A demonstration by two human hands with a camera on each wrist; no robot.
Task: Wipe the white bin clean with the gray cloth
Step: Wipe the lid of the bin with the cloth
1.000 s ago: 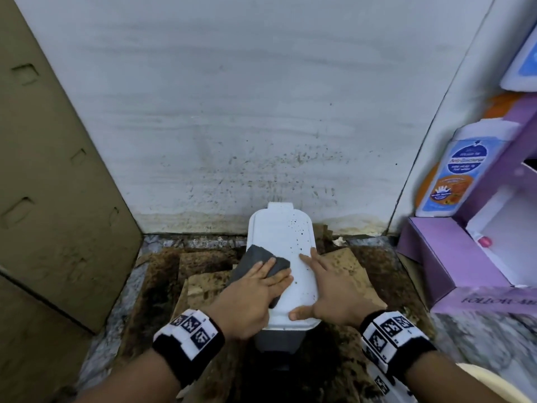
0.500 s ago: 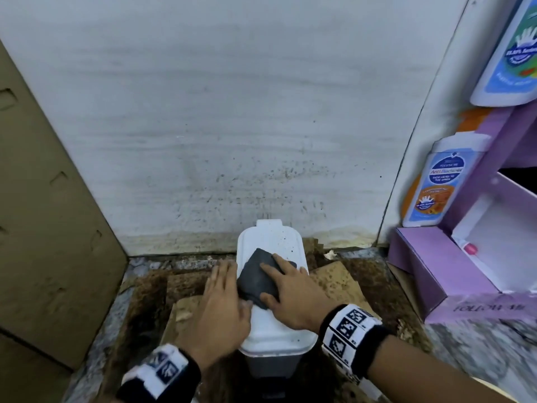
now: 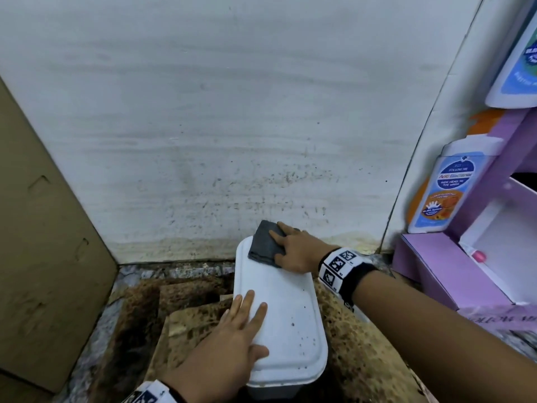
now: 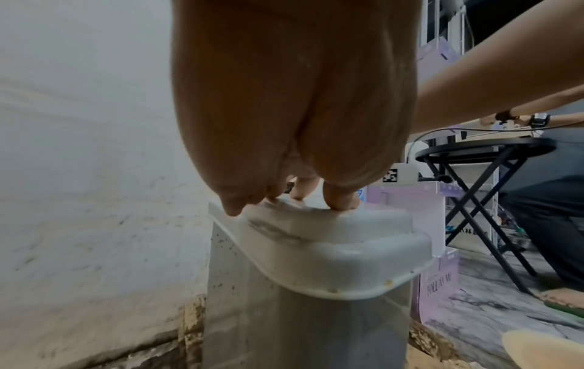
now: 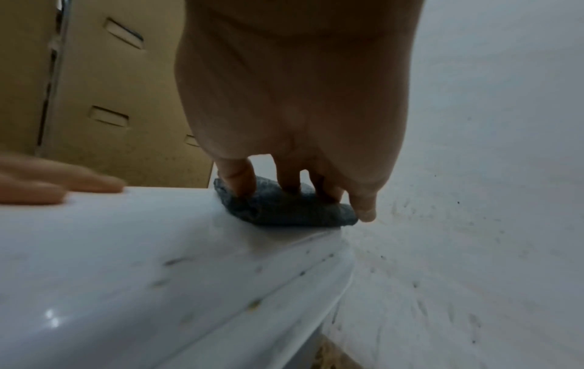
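The white bin (image 3: 286, 309) stands on the floor against the wall, its lid shut and speckled with dark spots near the front. A folded gray cloth (image 3: 264, 242) lies on the far end of the lid. My right hand (image 3: 290, 245) presses it down with spread fingers. The right wrist view shows those fingers (image 5: 240, 179) on top of the cloth (image 5: 284, 209), at the lid's (image 5: 158, 262) far corner. My left hand (image 3: 241, 324) lies flat on the lid's near left side and holds nothing. The left wrist view shows its fingertips (image 4: 341, 199) on the lid (image 4: 332, 249).
A tall cardboard panel (image 3: 43, 228) leans at the left. The spotted white wall (image 3: 232, 112) is right behind the bin. Purple boxes (image 3: 436, 271) and a wash bottle (image 3: 447, 193) crowd the right. Stained cardboard (image 3: 189, 315) covers the floor. A black folding stool (image 4: 483, 154) stands behind.
The cloth went from my left hand to my right, which slid it to the lid's far end. My left hand moved back to the lid's near left side.
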